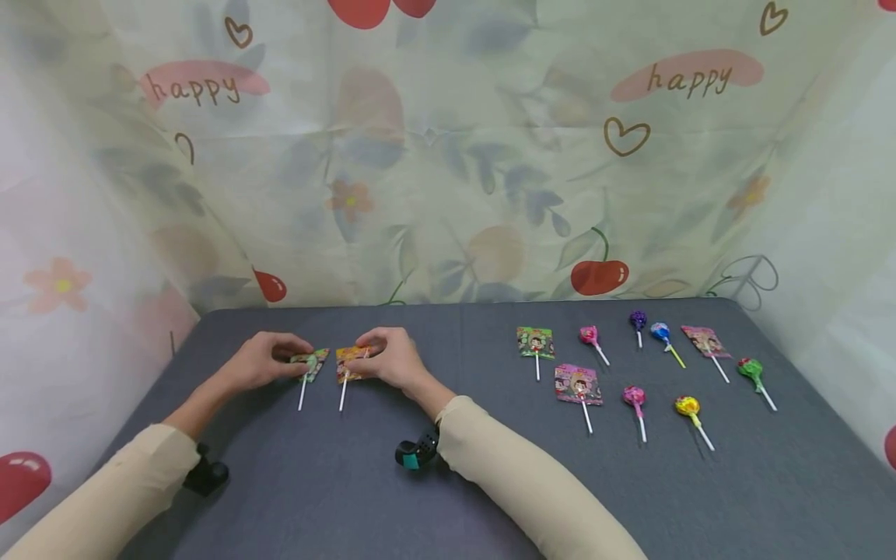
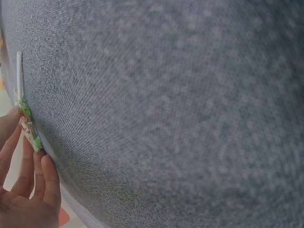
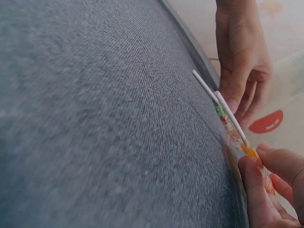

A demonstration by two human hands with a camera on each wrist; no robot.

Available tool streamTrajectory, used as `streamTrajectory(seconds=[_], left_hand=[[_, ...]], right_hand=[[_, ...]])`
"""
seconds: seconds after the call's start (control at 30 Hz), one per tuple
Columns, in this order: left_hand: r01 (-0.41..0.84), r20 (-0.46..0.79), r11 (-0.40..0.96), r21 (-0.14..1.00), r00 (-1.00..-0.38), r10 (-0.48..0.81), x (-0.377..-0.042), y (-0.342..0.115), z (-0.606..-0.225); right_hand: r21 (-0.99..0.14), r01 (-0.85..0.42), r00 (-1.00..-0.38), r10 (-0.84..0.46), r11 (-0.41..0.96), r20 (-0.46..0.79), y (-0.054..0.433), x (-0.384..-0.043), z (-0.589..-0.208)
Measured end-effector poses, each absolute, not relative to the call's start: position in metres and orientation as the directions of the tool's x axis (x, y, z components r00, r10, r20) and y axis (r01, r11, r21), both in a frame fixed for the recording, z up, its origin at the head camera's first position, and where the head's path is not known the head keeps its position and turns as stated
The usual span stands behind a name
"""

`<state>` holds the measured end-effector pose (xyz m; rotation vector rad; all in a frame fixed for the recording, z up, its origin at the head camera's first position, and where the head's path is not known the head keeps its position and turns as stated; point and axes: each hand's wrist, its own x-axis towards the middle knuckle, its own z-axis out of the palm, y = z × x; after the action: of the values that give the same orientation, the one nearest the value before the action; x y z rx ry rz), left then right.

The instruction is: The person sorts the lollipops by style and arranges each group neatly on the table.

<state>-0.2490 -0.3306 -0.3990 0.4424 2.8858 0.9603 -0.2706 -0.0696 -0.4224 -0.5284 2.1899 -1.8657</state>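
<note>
On the left of the table, in the head view, my left hand (image 1: 260, 362) pinches a flat green-wrapped lollipop (image 1: 319, 361), its white stick pointing toward me. Thumb and fingers grip the same green wrapper (image 2: 26, 114) in the left wrist view. Just to the right, my right hand (image 1: 396, 361) holds a flat orange-wrapped lollipop (image 1: 343, 360) by its wrapper, stick also toward me. The two lollipops lie side by side with a small gap. In the right wrist view the orange wrapper (image 3: 251, 153) sits between thumb and fingers, the left hand (image 3: 242, 61) beyond it.
Several other lollipops lie spread on the right of the dark grey table (image 1: 462, 498). Among them are a flat green one (image 1: 536, 341), a flat pink one (image 1: 578, 381), and round ones such as a yellow one (image 1: 687, 405). A patterned curtain (image 1: 448, 202) stands behind.
</note>
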Motion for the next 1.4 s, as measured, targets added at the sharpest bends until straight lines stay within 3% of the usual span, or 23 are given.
streamTrajectory(seconds=[0.47, 1.13, 1.4], left_hand=[[0.242, 0.018, 0.767, 0.595, -0.957, 0.288, -0.248, -0.328, -0.396], [0.258, 0.027, 0.757, 0.601, -0.953, 0.303, -0.247, -0.329, -0.396], [0.258, 0.028, 0.753, 0.605, -0.952, 0.304, -0.248, -0.329, -0.396]], right_hand=[[-0.878, -0.286, -0.917, -0.375, 0.383, 0.136, -0.087, -0.275, -0.422], [-0.790, -0.280, -0.924, -0.375, 0.545, 0.068, -0.090, -0.272, -0.408], [-0.802, -0.290, -0.916, -0.394, 0.523, 0.074, -0.088, -0.276, -0.410]])
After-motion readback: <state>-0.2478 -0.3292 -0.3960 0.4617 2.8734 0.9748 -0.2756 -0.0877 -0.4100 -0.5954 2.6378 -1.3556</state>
